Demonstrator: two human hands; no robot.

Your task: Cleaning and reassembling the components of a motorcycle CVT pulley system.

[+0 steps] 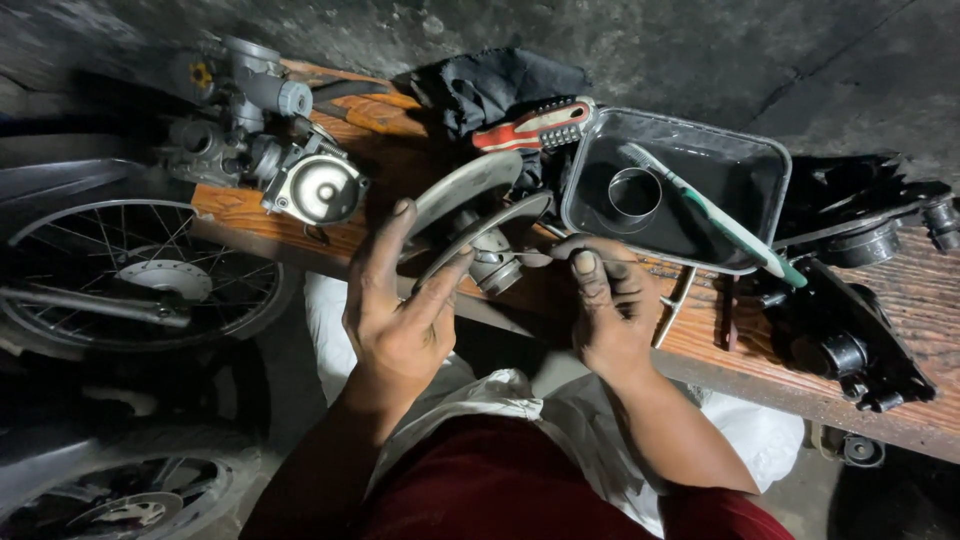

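Note:
My left hand (398,310) grips a grey metal pulley assembly (470,215) made of two round discs on a hub, thumb on the far disc and fingers on the near one. My right hand (605,300) sits just right of it, fingers curled on a thin metal tool (540,258) whose tip reaches toward the hub between the discs. Both hands hover over the front edge of a wooden bench (900,290).
A black tray (760,160) behind my right hand holds dark liquid, a metal ring (634,192) and a toothbrush (710,208). A red-handled screwdriver (535,125), a carburetor (265,130) and black engine parts (850,340) lie on the bench. A spoked wheel (140,275) stands at left.

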